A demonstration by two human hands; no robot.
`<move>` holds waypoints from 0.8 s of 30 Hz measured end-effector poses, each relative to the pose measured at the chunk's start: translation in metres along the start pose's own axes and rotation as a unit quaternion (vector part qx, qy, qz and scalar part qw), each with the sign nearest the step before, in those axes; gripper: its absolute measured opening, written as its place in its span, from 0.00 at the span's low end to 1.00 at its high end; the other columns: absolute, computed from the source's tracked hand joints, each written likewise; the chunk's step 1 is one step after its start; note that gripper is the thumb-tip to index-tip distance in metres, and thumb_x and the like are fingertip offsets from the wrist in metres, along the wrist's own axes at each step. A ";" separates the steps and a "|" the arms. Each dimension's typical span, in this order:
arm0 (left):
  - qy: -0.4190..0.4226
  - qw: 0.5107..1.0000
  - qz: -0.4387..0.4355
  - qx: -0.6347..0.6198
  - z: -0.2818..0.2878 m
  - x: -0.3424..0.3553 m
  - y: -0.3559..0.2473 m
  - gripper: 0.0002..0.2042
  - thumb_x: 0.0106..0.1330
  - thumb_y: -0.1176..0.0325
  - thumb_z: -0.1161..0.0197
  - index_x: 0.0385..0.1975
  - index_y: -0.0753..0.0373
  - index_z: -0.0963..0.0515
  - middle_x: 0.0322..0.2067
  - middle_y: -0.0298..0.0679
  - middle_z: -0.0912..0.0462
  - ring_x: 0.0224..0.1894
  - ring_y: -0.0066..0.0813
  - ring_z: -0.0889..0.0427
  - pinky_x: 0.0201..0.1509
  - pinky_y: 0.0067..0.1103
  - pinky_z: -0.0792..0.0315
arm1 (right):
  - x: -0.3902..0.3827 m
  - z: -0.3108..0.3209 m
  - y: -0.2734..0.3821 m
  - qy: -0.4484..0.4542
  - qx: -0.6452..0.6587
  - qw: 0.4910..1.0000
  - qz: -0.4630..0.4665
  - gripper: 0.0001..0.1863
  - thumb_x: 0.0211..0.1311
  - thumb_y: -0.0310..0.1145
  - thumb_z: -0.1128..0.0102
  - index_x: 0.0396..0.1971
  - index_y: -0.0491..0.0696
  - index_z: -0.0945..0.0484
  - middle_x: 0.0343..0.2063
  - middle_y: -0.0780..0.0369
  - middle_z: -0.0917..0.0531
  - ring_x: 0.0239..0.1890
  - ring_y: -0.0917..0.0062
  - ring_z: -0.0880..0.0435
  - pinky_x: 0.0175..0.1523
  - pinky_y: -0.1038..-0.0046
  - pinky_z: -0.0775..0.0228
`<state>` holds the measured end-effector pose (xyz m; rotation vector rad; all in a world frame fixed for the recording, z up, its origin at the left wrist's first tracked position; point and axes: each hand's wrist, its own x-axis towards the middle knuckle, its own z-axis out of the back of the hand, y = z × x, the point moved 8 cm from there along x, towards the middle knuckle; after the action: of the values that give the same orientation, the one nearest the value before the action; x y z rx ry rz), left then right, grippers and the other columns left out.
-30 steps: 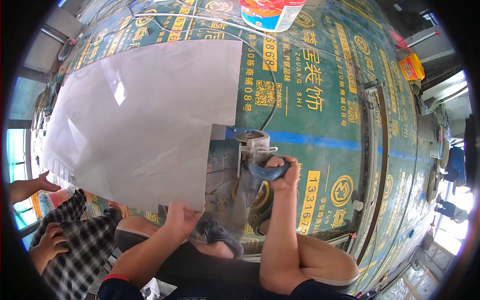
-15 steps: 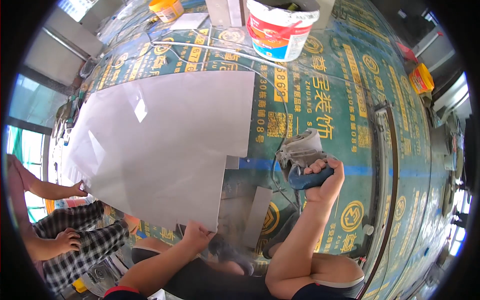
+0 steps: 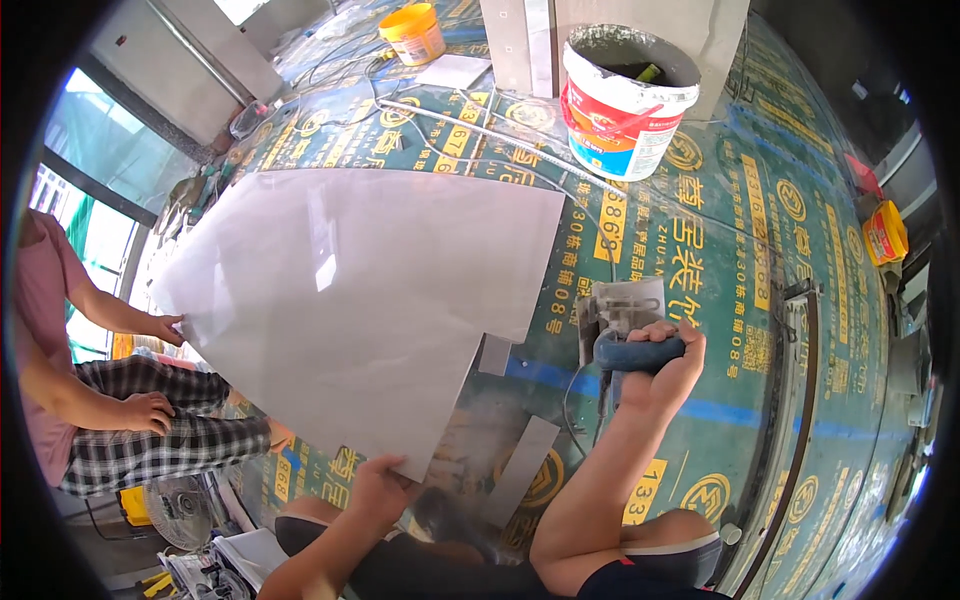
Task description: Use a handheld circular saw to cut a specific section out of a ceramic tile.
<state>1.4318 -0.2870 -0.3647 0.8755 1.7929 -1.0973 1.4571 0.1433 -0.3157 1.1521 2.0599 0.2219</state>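
Observation:
A large glossy grey tile (image 3: 350, 300) with a notch cut from its near right corner lies over the green printed floor sheet (image 3: 720, 260). My left hand (image 3: 378, 490) grips the tile's near corner. My right hand (image 3: 665, 365) is closed on the blue handle of a handheld tile cutter (image 3: 622, 325), which stands on the floor just right of the tile. Another person's hand (image 3: 168, 328) touches the tile's far left edge.
A white paint bucket (image 3: 625, 100) stands at the back, a small yellow tub (image 3: 415, 32) further back. Narrow tile offcuts (image 3: 520, 470) lie near my knees. The other person in checked trousers (image 3: 160, 430) sits at the left. A yellow box (image 3: 884, 232) is at the right.
The view has shifted so the tile and bucket sit lower and nearer. My right hand with the cutter has moved right, away from the tile. My left hand stays on the tile's near corner.

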 end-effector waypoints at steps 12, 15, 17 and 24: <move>0.189 0.844 0.022 0.502 -0.032 -0.086 0.011 0.17 0.68 0.64 0.40 0.51 0.68 0.26 0.46 0.49 0.16 0.49 0.43 0.16 0.55 0.34 0.23 | 0.183 0.089 0.037 -0.157 0.080 0.984 -0.031 0.18 0.70 0.44 0.48 0.38 0.43 0.36 0.31 0.60 0.29 0.31 0.65 0.29 0.40 0.58 0.30; 0.216 0.770 -0.053 0.598 -0.042 -0.107 -0.008 0.11 0.69 0.68 0.38 0.46 0.67 0.21 0.44 0.43 0.14 0.45 0.47 0.16 0.50 0.39 0.23 | 0.211 0.092 0.060 -0.176 0.049 0.982 -0.054 0.20 0.74 0.49 0.53 0.40 0.44 0.35 0.33 0.59 0.29 0.32 0.67 0.27 0.42 0.57 0.27; 0.217 0.688 -0.162 0.673 -0.069 -0.131 -0.035 0.08 0.68 0.70 0.37 0.42 0.68 0.21 0.42 0.44 0.14 0.46 0.48 0.16 0.51 0.38 0.23 | 0.249 0.111 0.103 -0.182 0.025 0.981 -0.061 0.22 0.77 0.51 0.59 0.44 0.45 0.31 0.33 0.58 0.26 0.34 0.68 0.24 0.44 0.56 0.25; 0.095 0.498 -0.399 0.764 -0.036 -0.133 -0.101 0.08 0.63 0.72 0.35 0.40 0.65 0.19 0.41 0.48 0.15 0.47 0.50 0.17 0.52 0.35 0.23 | 0.325 0.180 0.161 -0.270 -0.021 0.961 -0.064 0.19 0.76 0.45 0.60 0.48 0.48 0.23 0.40 0.59 0.18 0.40 0.69 0.20 0.46 0.56 0.23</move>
<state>1.3874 -0.3093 -0.2011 0.9846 0.7880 -3.5342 1.5848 0.4574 -0.5360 0.9212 1.6258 -0.1060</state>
